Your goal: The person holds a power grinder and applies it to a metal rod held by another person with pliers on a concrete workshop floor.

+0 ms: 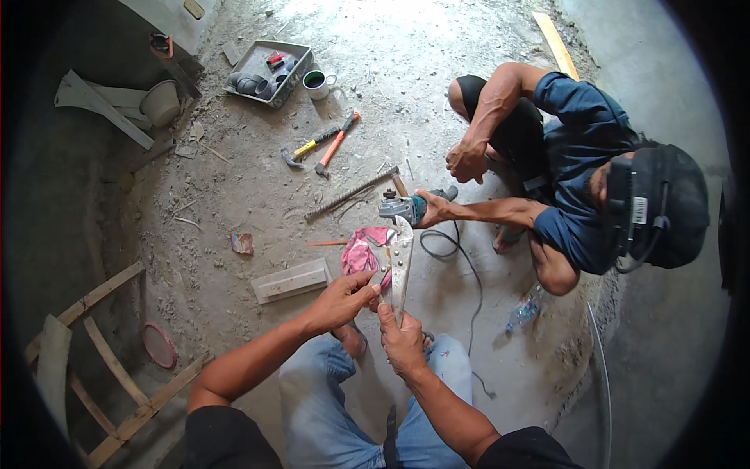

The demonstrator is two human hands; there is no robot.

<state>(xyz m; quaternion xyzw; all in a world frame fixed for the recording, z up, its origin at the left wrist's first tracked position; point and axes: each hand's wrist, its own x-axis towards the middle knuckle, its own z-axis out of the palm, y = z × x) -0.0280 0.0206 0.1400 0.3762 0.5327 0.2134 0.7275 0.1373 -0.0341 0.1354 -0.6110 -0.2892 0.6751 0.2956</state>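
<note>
My right hand (403, 341) grips the handle of large silver locking pliers (401, 262), held upright with the jaws pointing away from me. The fingers of my left hand (346, 301) are closed in a pinch at the pliers' other, thinner handle. Just beyond the jaws, a co-worker's hand (434, 209) holds a teal and grey angle grinder (403, 207), with no disc visible on its spindle. Whether the jaws touch the grinder, I cannot tell. A crumpled pink cloth (358, 256) lies on the floor behind my hands.
A crouching co-worker (582, 137) is at the right. The grinder's cord (474, 313) runs across the floor near my knee. Two hammers (337, 144), a threaded rod (351, 194), a grey tray (299, 61), a mug (316, 85) and a plastic bottle (523, 312) lie around. A wooden frame (117, 352) stands left.
</note>
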